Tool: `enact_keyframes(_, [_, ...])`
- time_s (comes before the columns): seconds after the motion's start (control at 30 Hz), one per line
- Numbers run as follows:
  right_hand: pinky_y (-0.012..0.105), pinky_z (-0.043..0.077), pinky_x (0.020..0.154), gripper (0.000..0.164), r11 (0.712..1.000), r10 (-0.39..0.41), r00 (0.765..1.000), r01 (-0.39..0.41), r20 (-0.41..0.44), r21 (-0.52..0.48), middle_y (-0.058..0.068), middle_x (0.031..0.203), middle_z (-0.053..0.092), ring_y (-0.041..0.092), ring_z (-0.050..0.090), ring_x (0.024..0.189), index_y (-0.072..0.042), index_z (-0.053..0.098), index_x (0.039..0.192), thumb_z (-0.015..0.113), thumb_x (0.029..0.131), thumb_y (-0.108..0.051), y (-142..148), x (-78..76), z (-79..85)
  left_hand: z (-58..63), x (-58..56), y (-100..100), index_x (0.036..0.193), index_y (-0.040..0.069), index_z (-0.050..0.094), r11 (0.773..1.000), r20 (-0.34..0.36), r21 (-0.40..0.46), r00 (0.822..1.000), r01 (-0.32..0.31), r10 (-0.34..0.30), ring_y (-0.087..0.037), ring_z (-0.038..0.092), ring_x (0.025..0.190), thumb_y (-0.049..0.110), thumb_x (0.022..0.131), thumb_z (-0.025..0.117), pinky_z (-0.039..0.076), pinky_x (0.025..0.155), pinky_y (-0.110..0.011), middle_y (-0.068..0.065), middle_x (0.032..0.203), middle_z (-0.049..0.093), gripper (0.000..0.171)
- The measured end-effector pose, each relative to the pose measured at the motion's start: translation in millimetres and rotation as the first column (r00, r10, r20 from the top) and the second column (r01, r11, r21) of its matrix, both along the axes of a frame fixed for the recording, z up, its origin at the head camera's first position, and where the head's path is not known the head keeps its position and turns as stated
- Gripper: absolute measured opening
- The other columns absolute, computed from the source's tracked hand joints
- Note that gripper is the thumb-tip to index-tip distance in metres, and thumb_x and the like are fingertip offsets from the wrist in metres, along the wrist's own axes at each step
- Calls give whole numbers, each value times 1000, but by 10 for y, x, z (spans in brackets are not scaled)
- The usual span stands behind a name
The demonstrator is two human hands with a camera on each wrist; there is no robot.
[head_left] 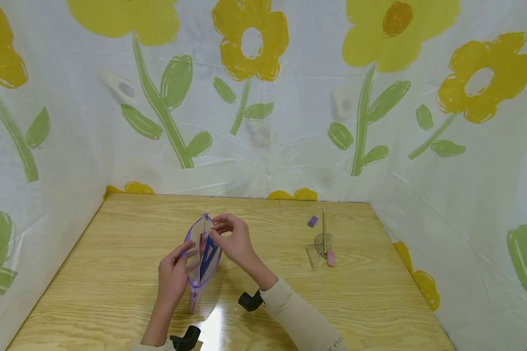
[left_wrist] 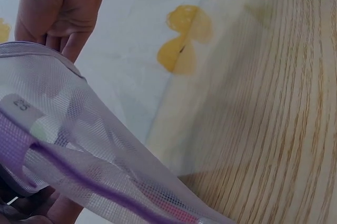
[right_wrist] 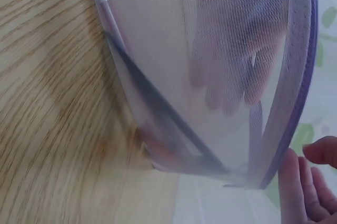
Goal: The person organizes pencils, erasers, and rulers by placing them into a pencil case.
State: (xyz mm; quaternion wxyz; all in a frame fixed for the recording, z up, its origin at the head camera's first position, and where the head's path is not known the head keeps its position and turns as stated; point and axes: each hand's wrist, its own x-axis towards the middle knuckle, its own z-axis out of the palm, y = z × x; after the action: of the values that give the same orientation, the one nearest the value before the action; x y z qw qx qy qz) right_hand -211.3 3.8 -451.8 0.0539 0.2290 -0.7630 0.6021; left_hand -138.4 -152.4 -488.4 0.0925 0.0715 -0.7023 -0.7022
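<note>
Between both hands (head_left: pixel 202 261), open mesh pouch (head_left: pixel 200 253).

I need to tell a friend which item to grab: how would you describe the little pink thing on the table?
On the light wooden table, look right of both hands. The small pink rectangular eraser lies at the near end of the thin pencil, beside a clear protractor. The other small block there is purple.

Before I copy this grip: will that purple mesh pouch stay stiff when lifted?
Probably floppy: the purple mesh pouch bows open only where the left hand and right hand hold its rim. Likely light, since the mesh looks thin and see-through. The blue ruler inside may stiffen it.
</note>
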Motion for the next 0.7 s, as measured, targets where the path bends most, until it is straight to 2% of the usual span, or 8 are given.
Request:
enact_keyframes(0.13, [22,61,81,23,999,37,999,-38,-34,-4,29,101,71,42,68,93,11,65,115,66,93,8,113,94,154,0,5,1,141,-11,51,1000,-5,7,1000,-17,17,3,64,103,-5,103,29,61,87,-19,-28,144,53,45])
enact_keyframes(0.23, [19,60,76,22,999,37,999,-37,-7,-18,27,102,70,40,67,94,10,66,116,65,94,7,215,147,224,0,9,-6,141,-13,51,1000,-12,11,1000,-26,27,2,65,102,-6,103,29,62,85,-19,-30,143,53,44])
enact_keyframes(0.4, [14,59,71,22,999,24,999,-22,37,-45,28,104,69,40,66,97,8,66,117,65,95,5,393,132,160,-14,11,-40,140,-12,52,999,-8,13,999,-42,42,1,67,102,-7,102,30,62,84,-21,-29,142,54,44])
enact_keyframes(0.5, [14,59,70,22,999,14,999,-12,50,-48,28,105,69,41,66,97,8,66,116,65,95,5,517,120,102,-28,22,-76,140,-11,53,998,6,25,998,-56,56,0,68,103,-7,102,31,63,85,-23,-19,137,59,44])
enact_keyframes(0.63, [15,59,70,22,999,-4,998,7,67,-41,28,106,69,38,66,97,8,66,117,65,95,5,690,108,27,-51,51,-141,141,-11,52,998,14,40,998,-58,57,0,68,103,-6,103,31,63,85,-23,10,121,65,43])
enact_keyframes(0.7, [16,59,71,23,999,-14,997,17,71,-36,29,106,68,36,67,97,8,66,117,66,95,4,782,98,-8,-60,61,-165,142,-11,50,998,13,42,998,-55,54,1,67,102,-5,104,30,63,84,-22,20,113,63,43])
